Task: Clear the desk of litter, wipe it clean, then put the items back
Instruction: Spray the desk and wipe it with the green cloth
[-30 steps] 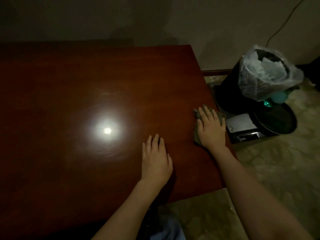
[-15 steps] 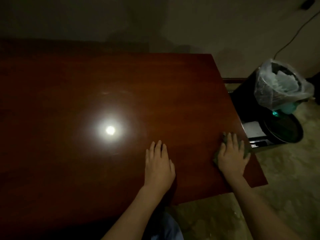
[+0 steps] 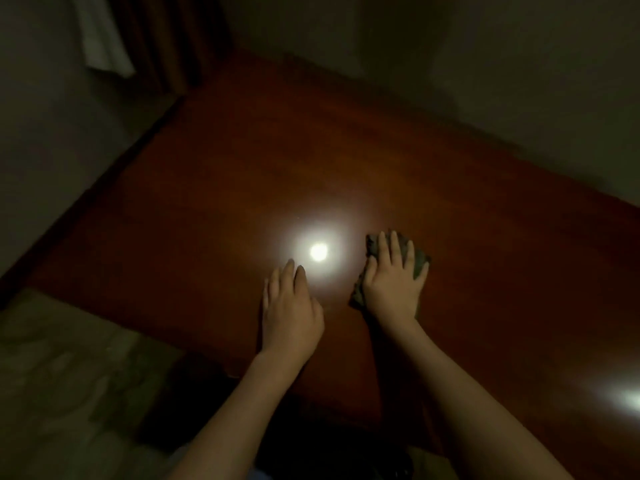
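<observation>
The dark red wooden desk (image 3: pixel 381 161) fills the middle of the head view, its glossy top bare. My right hand (image 3: pixel 393 282) lies flat with straight fingers on a grey-green cloth (image 3: pixel 420 263), pressing it against the desk just right of a bright light reflection (image 3: pixel 318 252). The cloth shows around my fingers and beside my thumb. My left hand (image 3: pixel 289 304) rests flat on the wood to the left of the cloth, fingers straight and holding nothing.
A pale wall (image 3: pixel 52 150) runs along the desk's left edge, with a dark curtain (image 3: pixel 156 39) in the far corner. Patterned floor (image 3: pixel 69 375) shows at lower left beside the desk's near edge. A second glare spot (image 3: pixel 627 398) sits at lower right.
The view has swung left, so the bin and the desk's right edge are out of sight. My right hand has slid the cloth left from that edge to the middle, near my left hand.
</observation>
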The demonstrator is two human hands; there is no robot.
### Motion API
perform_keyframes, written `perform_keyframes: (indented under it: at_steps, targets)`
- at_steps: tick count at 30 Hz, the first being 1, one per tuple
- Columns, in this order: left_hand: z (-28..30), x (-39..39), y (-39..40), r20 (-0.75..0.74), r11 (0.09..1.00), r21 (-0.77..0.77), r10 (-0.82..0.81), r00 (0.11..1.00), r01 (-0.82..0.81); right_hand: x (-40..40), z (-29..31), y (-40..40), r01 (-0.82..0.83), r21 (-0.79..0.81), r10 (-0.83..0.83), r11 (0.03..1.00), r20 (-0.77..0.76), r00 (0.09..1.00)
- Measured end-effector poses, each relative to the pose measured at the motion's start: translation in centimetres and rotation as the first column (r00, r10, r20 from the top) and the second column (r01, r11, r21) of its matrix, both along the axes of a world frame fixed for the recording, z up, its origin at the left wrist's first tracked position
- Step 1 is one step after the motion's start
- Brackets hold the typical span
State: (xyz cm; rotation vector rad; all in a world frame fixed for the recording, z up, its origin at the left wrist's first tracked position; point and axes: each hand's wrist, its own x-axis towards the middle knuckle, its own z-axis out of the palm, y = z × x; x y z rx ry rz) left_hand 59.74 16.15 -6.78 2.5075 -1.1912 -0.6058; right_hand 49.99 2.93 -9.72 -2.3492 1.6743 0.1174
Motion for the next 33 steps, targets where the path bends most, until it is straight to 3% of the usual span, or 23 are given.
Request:
perform_keyframes:
  at_steps: [8,13,17,24,33]
  targets:
    - [-0.7,17.8,9.6,0.041,0.957,-0.002,0.29,0.956,-0.29,25.5,0.2,7.0,-0.348,-0.003,0.348,0.937,0.072,0.935]
    - [-1.0,22.3,12.8,0.055,0.928,-0.028,0.372,0.927,-0.371,34.2,0.1,10.6,-0.459,0.008,0.455,0.888,0.119,0.883]
    - [-1.1,23.6,15.0,0.072,0.909,0.016,0.415,0.907,-0.417,37.8,0.5,13.5,-0.61,0.022,0.606,0.792,0.098,0.789]
    - [-0.1,21.1,15.3,0.081,0.878,0.049,0.472,0.878,-0.477,32.3,0.2,15.8,-0.732,-0.03,0.729,0.68,0.136,0.671]
    - [1.9,6.8,6.3,0.062,0.966,0.036,0.255,0.965,-0.257,11.5,0.1,8.8,-0.533,-0.007,0.53,0.846,0.117,0.84]
